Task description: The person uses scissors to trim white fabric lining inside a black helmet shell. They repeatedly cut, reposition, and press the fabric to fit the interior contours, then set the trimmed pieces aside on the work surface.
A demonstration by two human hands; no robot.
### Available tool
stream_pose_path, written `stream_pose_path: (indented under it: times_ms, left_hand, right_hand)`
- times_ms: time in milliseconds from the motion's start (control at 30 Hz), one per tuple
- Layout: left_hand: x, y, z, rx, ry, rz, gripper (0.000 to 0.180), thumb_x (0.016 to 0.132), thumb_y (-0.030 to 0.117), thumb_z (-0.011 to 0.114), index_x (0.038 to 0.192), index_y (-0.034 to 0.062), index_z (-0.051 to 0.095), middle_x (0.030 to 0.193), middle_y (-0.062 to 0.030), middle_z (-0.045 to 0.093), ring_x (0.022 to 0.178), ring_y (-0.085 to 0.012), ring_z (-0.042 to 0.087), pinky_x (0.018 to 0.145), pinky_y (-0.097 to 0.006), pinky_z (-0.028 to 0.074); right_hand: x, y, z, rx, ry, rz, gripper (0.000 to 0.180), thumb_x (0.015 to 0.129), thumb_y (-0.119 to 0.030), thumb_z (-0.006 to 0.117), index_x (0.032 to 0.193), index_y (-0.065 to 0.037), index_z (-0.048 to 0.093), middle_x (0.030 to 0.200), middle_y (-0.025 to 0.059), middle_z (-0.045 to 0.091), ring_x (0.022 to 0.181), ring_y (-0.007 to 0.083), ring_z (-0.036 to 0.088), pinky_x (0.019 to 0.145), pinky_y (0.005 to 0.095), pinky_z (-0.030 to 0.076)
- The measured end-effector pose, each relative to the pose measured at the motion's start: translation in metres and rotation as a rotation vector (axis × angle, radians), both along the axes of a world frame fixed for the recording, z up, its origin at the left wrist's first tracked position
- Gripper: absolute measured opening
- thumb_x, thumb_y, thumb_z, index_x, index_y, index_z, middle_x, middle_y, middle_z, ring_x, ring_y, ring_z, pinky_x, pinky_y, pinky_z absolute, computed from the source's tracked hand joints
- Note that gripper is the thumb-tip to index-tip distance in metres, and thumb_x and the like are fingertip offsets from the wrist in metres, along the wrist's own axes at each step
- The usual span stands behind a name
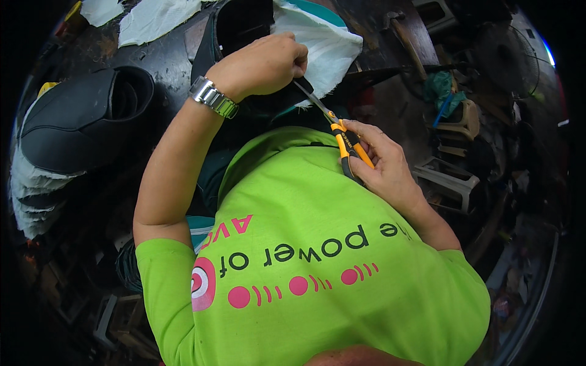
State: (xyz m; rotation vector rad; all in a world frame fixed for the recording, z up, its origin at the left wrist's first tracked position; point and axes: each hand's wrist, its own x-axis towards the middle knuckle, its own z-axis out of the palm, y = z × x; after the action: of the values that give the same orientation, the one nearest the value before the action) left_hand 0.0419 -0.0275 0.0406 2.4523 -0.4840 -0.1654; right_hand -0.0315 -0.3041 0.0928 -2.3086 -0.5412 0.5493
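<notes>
My right hand [381, 160] is wrapped round the yellow-and-black handles of long-nose pliers [352, 143]. The long, narrow jaws point up and left, their tips reaching the dark work beneath my left hand. My left hand [268, 64], with a metal watch [213, 97] on its wrist, has its fingers curled in a pinch just above the plier tips. What the pinch holds is hidden. Under and behind that hand lies a black leather-like piece [209, 50] with a dark hollow. White ribbed cloth [326, 52] with frayed edges spreads out beside it.
To the left sits a stack of black leather-like shaped pieces [73, 119] on layered white cloth [36, 189]. More white cloth [155, 21] lies on the dark work table [165, 61]. At right are plastic stools [448, 181], a green bag [439, 91] and a fan [503, 58].
</notes>
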Motion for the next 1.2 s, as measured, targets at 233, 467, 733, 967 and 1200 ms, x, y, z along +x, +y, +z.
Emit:
stream_pose_path:
  times_ms: [233, 467, 733, 967, 1200]
  left_hand:
    - [-0.001, -0.008, -0.01, -0.027, -0.204, 0.097, 0.014, 0.095, 0.013, 0.069, 0.102, 0.0012, 0.071, 0.11, -0.0137, 0.059, 0.101, -0.0287, 0.063, 0.085, -0.038, 0.051]
    - [-0.037, 0.001, 0.033, -0.34, -0.1, -0.084, 0.026, 0.087, 0.022, 0.08, 0.1, 0.0022, 0.07, 0.096, -0.0091, 0.064, 0.078, -0.0283, 0.065, 0.076, -0.035, 0.053]
    - [-0.092, -0.037, 0.011, 0.292, -0.279, 0.056, 0.051, 0.085, 0.003, 0.062, 0.135, -0.003, 0.057, 0.129, -0.014, 0.06, 0.117, -0.0259, 0.059, 0.102, -0.036, 0.045]
    - [-0.08, 0.024, 0.027, 0.237, -0.251, 0.071, 0.034, 0.079, -0.002, 0.065, 0.112, 0.0044, 0.071, 0.105, -0.0107, 0.069, 0.102, -0.0283, 0.065, 0.092, -0.039, 0.049]
    - [-0.041, 0.018, 0.016, 0.061, -0.324, 0.371, 0.039, 0.089, 0.001, 0.068, 0.128, 0.0034, 0.062, 0.122, -0.0174, 0.062, 0.108, -0.0366, 0.066, 0.092, -0.042, 0.055]
  right_hand:
    - [-0.008, 0.0, -0.013, 0.108, 0.077, -0.02, 0.052, 0.088, 0.005, 0.066, 0.14, -0.001, 0.059, 0.099, 0.0069, 0.065, 0.077, 0.0104, 0.055, 0.07, 0.0238, 0.044]
    - [0.01, -0.001, -0.01, 0.365, 0.503, -0.289, 0.044, 0.093, -0.001, 0.072, 0.135, -0.002, 0.06, 0.075, -0.002, 0.058, 0.059, 0.0036, 0.06, 0.052, 0.0195, 0.042]
    - [0.064, -0.004, -0.033, 0.625, 0.561, -0.337, 0.042, 0.092, -0.005, 0.075, 0.132, -0.001, 0.06, 0.076, 0.0018, 0.06, 0.053, 0.0071, 0.058, 0.046, 0.0191, 0.042]
    - [0.074, -0.027, -0.033, 0.961, 1.05, -0.455, 0.041, 0.096, -0.011, 0.071, 0.134, -0.003, 0.057, 0.086, 0.0096, 0.063, 0.052, 0.0114, 0.054, 0.043, 0.0201, 0.04]
    - [0.081, -0.043, -0.033, 0.97, 1.132, -0.072, 0.051, 0.087, -0.009, 0.08, 0.132, -0.001, 0.058, 0.109, 0.0132, 0.066, 0.052, 0.012, 0.058, 0.043, 0.0208, 0.044]
